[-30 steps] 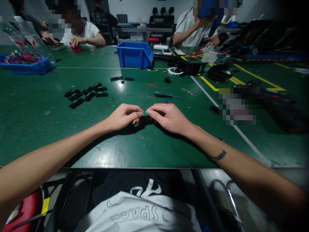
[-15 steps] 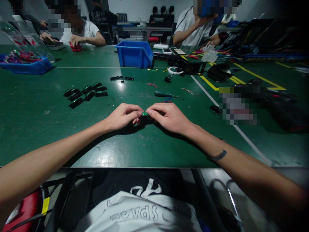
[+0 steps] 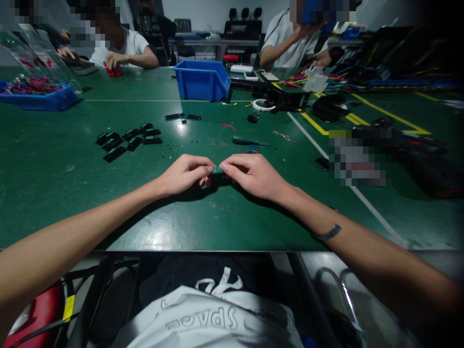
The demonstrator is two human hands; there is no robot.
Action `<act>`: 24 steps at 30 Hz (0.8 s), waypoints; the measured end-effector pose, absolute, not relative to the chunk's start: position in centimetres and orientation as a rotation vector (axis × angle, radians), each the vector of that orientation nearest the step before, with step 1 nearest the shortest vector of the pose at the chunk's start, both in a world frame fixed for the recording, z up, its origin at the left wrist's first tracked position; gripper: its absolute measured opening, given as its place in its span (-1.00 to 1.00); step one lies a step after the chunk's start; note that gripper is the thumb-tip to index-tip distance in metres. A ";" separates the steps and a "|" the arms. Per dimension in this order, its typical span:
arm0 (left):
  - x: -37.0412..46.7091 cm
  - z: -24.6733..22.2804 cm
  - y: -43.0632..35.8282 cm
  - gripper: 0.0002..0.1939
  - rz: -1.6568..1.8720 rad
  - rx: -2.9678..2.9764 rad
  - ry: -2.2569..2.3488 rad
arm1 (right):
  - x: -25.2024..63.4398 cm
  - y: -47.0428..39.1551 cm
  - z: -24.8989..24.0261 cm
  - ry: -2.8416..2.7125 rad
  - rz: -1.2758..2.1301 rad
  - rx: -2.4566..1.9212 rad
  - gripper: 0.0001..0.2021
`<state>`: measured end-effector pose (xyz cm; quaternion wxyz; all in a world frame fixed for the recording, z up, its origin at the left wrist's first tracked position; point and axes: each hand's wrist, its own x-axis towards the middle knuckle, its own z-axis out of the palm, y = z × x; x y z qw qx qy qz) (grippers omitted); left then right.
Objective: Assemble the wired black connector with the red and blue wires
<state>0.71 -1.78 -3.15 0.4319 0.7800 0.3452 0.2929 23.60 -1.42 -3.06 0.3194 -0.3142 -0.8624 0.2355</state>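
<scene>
Between my two hands is a small green circuit board [image 3: 218,170] with a black part under it, close above the table. My left hand [image 3: 186,175] pinches its left end between thumb and fingers. The right end is gripped by my right hand [image 3: 253,175], thumb and forefinger closed on it; the fingers cover much of the piece. Just beyond my right hand lie a dark green screwdriver [image 3: 248,141] and short red and blue wires. To the left of my hands, several black pieces with green boards [image 3: 115,153] form a loose cluster.
Further back stand a blue bin [image 3: 201,82] and, at left, a blue tray [image 3: 54,100] of tangled wires beside clear bottles. A white ring [image 3: 264,105], more black pieces [image 3: 181,116] and dark equipment [image 3: 427,164] lie on the green table. Other people sit across it.
</scene>
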 end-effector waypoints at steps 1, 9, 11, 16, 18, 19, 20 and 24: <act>0.7 -3.1 -1.8 -0.73 0.731 1.947 0.861 | 23.6 -1.4 -3.1 -2.267 0.621 -0.828 -0.70; 0.7 -3.4 -1.6 -0.72 0.746 1.956 0.856 | 23.7 -1.3 -3.2 -2.273 0.604 -0.824 -0.70; 0.7 -3.4 -1.6 -0.71 0.745 1.959 0.854 | 23.7 -1.3 -3.2 -2.273 0.603 -0.820 -0.71; 0.6 -3.3 -1.7 -0.70 0.743 1.957 0.864 | 23.6 -1.3 -3.2 -2.270 0.599 -0.816 -0.72; 0.6 -3.4 -1.7 -0.70 0.748 1.951 0.863 | 23.6 -1.3 -3.1 -2.272 0.600 -0.818 -0.72; 0.6 -3.4 -1.6 -0.69 0.752 1.950 0.861 | 23.6 -1.3 -3.1 -2.272 0.599 -0.819 -0.72; 0.7 -3.5 -1.6 -0.69 0.755 1.948 0.858 | 23.6 -1.3 -3.1 -2.272 0.598 -0.819 -0.72; 0.7 -3.6 -1.5 -0.66 0.760 1.956 0.860 | 23.6 -1.4 -3.1 -2.272 0.601 -0.824 -0.72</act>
